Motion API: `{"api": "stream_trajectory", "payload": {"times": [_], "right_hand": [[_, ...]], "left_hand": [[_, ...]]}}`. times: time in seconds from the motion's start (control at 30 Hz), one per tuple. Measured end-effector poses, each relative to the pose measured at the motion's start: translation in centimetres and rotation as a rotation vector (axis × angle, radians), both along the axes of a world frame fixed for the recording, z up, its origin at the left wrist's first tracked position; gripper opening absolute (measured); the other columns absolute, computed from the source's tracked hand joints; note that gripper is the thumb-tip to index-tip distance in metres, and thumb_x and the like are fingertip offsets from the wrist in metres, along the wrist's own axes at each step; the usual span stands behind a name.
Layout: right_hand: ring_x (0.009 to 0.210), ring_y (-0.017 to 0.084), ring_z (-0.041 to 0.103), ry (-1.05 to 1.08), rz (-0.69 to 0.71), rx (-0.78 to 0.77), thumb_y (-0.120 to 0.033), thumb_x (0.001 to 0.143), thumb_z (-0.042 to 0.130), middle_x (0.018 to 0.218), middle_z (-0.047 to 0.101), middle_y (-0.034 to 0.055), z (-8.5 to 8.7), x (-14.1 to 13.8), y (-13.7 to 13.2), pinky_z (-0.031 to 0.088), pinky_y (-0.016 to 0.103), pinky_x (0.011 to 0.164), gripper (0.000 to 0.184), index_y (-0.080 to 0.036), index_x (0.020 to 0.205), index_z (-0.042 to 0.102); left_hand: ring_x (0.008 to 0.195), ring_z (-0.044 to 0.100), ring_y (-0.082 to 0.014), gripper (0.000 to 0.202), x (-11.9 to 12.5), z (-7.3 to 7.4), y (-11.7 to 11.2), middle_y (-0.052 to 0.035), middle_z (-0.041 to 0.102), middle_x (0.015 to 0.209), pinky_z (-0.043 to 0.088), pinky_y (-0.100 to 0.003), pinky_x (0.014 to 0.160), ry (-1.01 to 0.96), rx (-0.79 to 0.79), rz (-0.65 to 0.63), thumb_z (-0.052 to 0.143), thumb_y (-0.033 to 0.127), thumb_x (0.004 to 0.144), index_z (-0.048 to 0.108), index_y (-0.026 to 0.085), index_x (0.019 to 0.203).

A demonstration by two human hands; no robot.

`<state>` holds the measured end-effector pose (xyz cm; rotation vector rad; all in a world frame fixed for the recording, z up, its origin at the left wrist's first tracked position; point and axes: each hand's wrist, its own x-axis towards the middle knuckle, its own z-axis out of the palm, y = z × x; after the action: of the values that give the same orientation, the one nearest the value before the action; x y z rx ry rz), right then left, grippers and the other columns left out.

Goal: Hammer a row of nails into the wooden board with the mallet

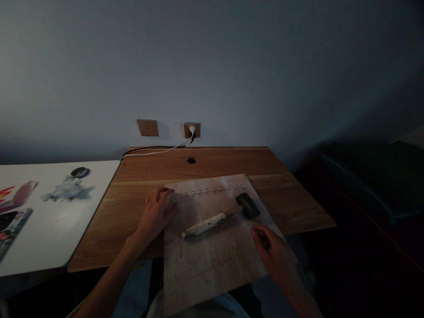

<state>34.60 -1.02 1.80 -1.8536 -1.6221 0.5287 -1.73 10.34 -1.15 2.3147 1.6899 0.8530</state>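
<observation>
A flat, mottled brownish board (pixel 205 260) lies on the wooden desk, its near end jutting past the desk's front edge. Across its upper part runs a row of several small shiny nails (pixel 213 189), evenly spaced. Below them a hammer (pixel 205 225) rests on its side, with a dark, blocky head and a worn whitish handle pointing left. My left hand (pixel 159 207) lies at the board's upper left edge, fingers stretched out and touching it. My right hand (pixel 273 249) is by the right edge, below the hammer head, fingers curled in; whatever they hold is hidden.
The wooden desk (pixel 132 221) stands against a wall, with a plugged-in socket (pixel 196 129) and cables (pixel 159 153) behind. At left, a white table (pixel 59 234) bears a crumpled plastic wrap (pixel 71 190), a dark round object (pixel 80 172) and printed packets. A dark cushioned seat (pixel 377 176) is at right.
</observation>
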Motion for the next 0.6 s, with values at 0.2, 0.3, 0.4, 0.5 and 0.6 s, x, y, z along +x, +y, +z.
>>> {"api": "stream_trajectory", "payload": {"times": [0.2,0.3,0.4,0.5,0.6], "right_hand": [[0.114,0.034,0.062,-0.373,-0.066,0.25,-0.055,0.098,0.044,0.121,0.068,0.0168,-3.8,4.5,-2.4,0.049,0.055,0.099,0.046,-0.02,0.12,0.063],[0.128,0.037,0.055,-0.469,-0.061,0.248,-0.055,0.099,0.039,0.132,0.066,0.0179,-5.2,5.3,-3.2,0.044,0.061,0.105,0.051,-0.02,0.132,0.057],[0.142,0.041,0.041,-0.544,-0.051,0.219,-0.052,0.1,0.036,0.14,0.063,0.016,-5.8,6.1,-3.7,0.037,0.068,0.108,0.054,-0.022,0.142,0.051],[0.147,0.043,0.033,-0.581,-0.043,0.161,-0.05,0.099,0.034,0.146,0.06,0.0118,-5.9,8.3,-3.2,0.032,0.073,0.109,0.053,-0.025,0.141,0.053],[0.143,0.044,0.039,-0.574,-0.105,0.112,-0.049,0.097,0.034,0.143,0.061,0.0117,-5.6,12.3,-1.4,0.032,0.075,0.108,0.049,-0.028,0.133,0.059]], "left_hand": [[0.123,0.061,-0.0302,0.038,-2.2,-1.7,-8.6,-0.0087,0.066,0.131,0.052,-0.051,0.103,0.024,-0.068,0.064,0.047,0.041,0.099,0.052,0.027,0.134],[0.128,0.06,-0.0283,0.045,-1.6,-1.9,-10.6,-0.0083,0.061,0.141,0.055,-0.047,0.104,-0.005,-0.077,0.012,0.05,0.041,0.098,0.047,0.029,0.141],[0.128,0.061,-0.0304,0.051,-0.4,-1.3,-10.5,-0.0104,0.061,0.141,0.056,-0.049,0.103,0.001,-0.075,0.007,0.053,0.044,0.097,0.044,0.028,0.144],[0.132,0.057,-0.0312,0.056,2.1,-0.6,-8.9,-0.0124,0.059,0.144,0.052,-0.051,0.108,-0.003,-0.114,-0.038,0.053,0.047,0.097,0.042,0.025,0.148],[0.144,0.043,-0.0313,0.062,5.9,-0.2,-5.9,-0.0154,0.047,0.155,0.044,-0.051,0.115,-0.018,-0.137,-0.129,0.053,0.047,0.097,0.038,0.022,0.152]]}}
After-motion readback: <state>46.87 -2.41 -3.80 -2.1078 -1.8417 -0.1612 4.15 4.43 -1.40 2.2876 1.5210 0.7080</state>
